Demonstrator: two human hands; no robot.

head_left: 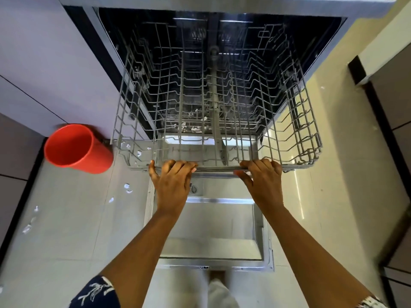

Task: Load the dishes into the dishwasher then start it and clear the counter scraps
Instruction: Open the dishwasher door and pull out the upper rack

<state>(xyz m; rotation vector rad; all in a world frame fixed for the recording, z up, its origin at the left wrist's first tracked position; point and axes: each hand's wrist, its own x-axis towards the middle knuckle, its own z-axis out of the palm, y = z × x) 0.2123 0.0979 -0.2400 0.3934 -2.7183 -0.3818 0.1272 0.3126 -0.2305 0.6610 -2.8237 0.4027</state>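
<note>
The dishwasher (106,36) stands open under the counter, its door (213,230) folded flat toward me. An empty grey wire rack (295,121) is pulled out above the door. My left hand (172,185) grips the rack's front rail, fingers curled over it. To its right my right hand (264,181) grips the same rail. No dishes sit in the rack. Small white scraps (191,127) lie low inside the machine, below the rack.
A red bin (75,147) stands on the tiled floor left of the rack. White paper scraps (127,187) dot the floor to the left. Grey cabinet fronts (40,63) flank the machine's left; dark cabinets (391,90) line the right.
</note>
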